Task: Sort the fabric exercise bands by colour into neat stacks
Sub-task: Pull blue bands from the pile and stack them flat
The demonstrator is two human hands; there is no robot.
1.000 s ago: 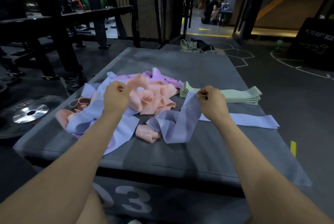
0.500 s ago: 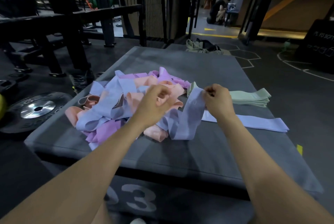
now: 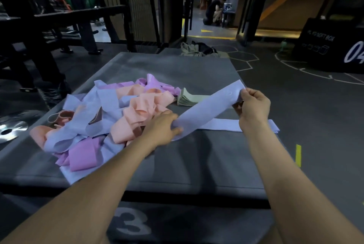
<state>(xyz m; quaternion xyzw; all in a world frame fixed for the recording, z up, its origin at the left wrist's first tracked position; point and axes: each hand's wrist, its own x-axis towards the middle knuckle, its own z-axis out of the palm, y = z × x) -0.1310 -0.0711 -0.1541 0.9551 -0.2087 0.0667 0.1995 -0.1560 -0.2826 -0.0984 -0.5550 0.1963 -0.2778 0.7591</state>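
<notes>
Across the left half of the frame, on the grey padded box, lies the unsorted heap: lavender-blue, peach and pink-purple bands tangled over one another, some looped, some folded. None of these colours has a stack of its own there yet. At the far left edge, on the floor, a weight plate shows partly.

Just right of the heap, at mid-frame, the left hand grips the near end of a lavender-blue band, its fingers curled round the bunched fabric. That band runs up and to the right, pulled fairly taut and lifted off the box. Behind it, a neat stack of green bands sits just beside the heap's right edge, so green looks finished or nearly so.

Further right, the right hand pinches the band's far end between thumb and fingers. Beneath the stretched band, one lavender-blue band lies flat on the box, reaching to the right edge; it appears to be the start of that colour's stack.

The step in hand seems to be smoothing the held band before laying it down. The next move calls for lowering it squarely onto the flat one, ends and edges matched, keeping tension so it lands without a twist.
</notes>
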